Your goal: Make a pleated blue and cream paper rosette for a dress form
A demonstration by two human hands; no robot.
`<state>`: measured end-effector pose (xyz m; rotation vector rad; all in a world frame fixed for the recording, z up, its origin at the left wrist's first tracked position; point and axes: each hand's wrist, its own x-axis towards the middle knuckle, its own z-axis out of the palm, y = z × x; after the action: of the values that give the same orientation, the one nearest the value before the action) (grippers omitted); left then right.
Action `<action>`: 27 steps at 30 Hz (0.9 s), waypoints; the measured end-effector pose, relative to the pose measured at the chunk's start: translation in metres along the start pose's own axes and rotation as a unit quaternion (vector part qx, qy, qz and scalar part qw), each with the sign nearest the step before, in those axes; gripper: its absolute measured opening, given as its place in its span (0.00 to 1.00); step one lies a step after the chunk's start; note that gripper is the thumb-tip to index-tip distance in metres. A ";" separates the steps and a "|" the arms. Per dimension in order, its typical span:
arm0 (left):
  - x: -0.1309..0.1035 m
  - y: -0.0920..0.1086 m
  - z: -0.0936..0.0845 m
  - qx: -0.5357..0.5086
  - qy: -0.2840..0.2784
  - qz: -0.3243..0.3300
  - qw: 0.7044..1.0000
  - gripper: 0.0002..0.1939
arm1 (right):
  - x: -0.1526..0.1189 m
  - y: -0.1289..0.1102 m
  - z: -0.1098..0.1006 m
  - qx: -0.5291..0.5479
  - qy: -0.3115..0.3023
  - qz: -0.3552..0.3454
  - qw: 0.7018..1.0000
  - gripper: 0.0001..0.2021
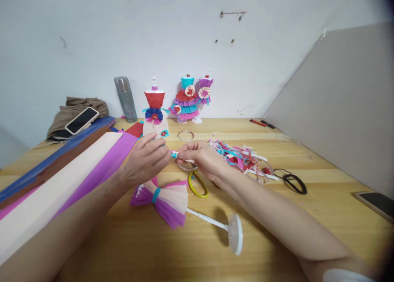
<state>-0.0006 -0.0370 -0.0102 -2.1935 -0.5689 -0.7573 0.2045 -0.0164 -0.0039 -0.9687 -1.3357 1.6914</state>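
So the right hand (197,155) has a tiny pink, blue and white piece (174,154) pinched between thumb and fingertips, pretty tight grip. The left hand (146,161) is right beside it, fingers curled in and close together, back of the hand facing the camera. Can't tell if it's got hold of the other end, since its own fingers hide that part. The little piece sits in the gap between the two hands, over the middle of the worktop (123,249).

Just below the hands there's a purple and cream ruffled dress (170,200) with a teal band (156,195) around its waist. It's lying on its side on a white stand (235,234), round base out to the right. A yellow loop-shaped handle (198,184) is near the right hand, partly covered by it.

To the left, long paper strips (70,173) in blue, brown, cream and purple run diagonally, with the left forearm over some of them. Right of the hands is a messy heap of colorful scraps (238,157), with a black loop (294,184) next to it. Toward the wall, three dressed mini mannequins (154,103) stand upright, with a gray bottle (126,100) to their left.
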 end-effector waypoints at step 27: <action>0.003 0.012 -0.001 0.099 0.098 0.025 0.990 0.08 | 0.000 0.010 0.006 0.180 -0.016 0.083 0.980 0.05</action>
<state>0.0080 -0.0451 -0.0135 -1.9184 -0.4674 -0.8407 0.1975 -0.0203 -0.0124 -0.8602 -0.9408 1.9971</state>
